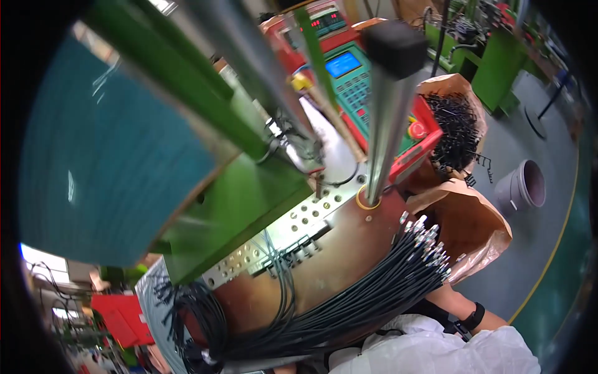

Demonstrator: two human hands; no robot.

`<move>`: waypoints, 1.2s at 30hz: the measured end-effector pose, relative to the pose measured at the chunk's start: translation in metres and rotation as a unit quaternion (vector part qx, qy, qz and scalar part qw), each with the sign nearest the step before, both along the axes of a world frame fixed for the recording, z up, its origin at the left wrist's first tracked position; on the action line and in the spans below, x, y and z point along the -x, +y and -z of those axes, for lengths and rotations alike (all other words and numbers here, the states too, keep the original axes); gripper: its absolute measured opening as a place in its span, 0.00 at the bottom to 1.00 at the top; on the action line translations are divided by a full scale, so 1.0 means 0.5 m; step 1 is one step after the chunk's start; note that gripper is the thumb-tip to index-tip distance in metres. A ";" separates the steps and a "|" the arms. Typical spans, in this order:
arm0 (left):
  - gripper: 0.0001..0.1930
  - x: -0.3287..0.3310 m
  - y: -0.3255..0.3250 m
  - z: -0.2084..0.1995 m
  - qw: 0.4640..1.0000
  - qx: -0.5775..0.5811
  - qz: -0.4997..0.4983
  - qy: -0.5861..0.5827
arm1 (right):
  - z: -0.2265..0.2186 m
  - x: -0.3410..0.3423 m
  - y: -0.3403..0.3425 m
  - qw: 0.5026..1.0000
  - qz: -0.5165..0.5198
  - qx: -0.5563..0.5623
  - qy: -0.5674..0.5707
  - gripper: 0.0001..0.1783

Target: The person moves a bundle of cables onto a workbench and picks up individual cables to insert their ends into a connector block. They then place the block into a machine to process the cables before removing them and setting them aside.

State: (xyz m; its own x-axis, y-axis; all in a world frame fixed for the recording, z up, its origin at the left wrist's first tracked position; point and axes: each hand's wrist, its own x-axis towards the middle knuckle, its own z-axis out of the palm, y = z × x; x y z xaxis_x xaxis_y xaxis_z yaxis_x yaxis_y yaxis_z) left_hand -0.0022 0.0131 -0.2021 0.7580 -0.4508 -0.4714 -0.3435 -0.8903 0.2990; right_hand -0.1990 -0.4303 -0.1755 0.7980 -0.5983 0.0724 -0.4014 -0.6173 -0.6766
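Observation:
A thick bundle of black cables [349,305] lies across the near side of the brown machine table [349,243]. Its silvery connector ends [427,243] fan out at the right. My right hand [447,299] is partly visible beside those ends, a black band on the wrist; its fingers are hidden behind the cables. My left hand is not visible; a sliver of skin at the lower edge is too small to identify. A few cables run up to a dark toothed strip [299,252] at the edge of the perforated metal plate [305,215]. More cable is coiled at left [205,311].
A green press block [237,212] and a steel pillar [389,124] rise over the table. Behind stands a red and teal control panel [355,81]. Paper bags, one with black pieces [451,128] and another open one [467,218], flank a grey bucket [523,187].

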 end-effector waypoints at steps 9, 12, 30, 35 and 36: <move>0.19 0.016 -0.153 -0.322 0.987 -0.023 0.031 0.156 | -0.142 0.024 -0.136 0.995 -0.011 -0.087 -0.047 0.13; 0.21 0.019 -0.266 -0.453 0.877 0.123 -0.070 0.460 | -0.242 -0.032 -0.232 0.978 0.013 0.101 -0.184 0.11; 0.41 -0.146 -0.246 -0.446 0.938 -0.023 0.321 -0.129 | -0.229 -0.472 -0.043 0.781 -0.472 0.375 -0.162 0.13; 0.13 -0.206 -0.213 -0.383 0.930 0.115 0.271 -0.219 | -0.306 -0.399 -0.055 0.846 -0.443 0.225 -0.194 0.13; 0.13 -0.205 -0.207 -0.375 0.936 0.112 0.259 -0.211 | -0.337 -0.359 -0.059 0.866 -0.421 0.208 -0.172 0.15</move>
